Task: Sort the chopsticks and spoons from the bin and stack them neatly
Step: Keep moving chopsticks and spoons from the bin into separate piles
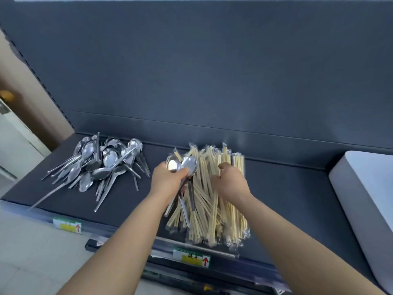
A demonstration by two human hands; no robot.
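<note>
My left hand [170, 180] grips a few steel spoons [188, 166] by their handles, over the left edge of the wrapped chopsticks [225, 209] heaped on the dark shelf [287, 199]. My right hand [232, 183] sits on that heap, fingers bent down; I cannot tell whether it grasps any. The spoon pile [102, 165] lies well apart, left; the white bin [365, 188] stands right.

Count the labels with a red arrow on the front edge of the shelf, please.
2. The first label sits below the spoon pile; the second label sits below the chopsticks. The forearms may hide more.
</note>
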